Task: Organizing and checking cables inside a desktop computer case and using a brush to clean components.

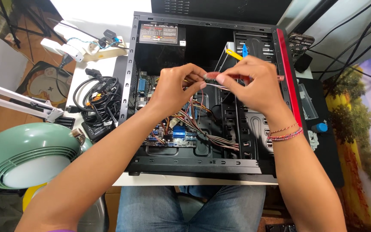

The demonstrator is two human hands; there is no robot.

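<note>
Both hands hover above the open computer case (202, 165); the left hand (174, 88) and right hand (250, 83) have fingers pinched closed on a red-tipped cable (211, 76) between them.

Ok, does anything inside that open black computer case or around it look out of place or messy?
Nothing looks damaged or spilled. The loose bundle of thin coloured wires sprawls untied across the blue motherboard in the black computer case, and black cables lie heaped beside it. Both hands pinch a small red connector.
</note>
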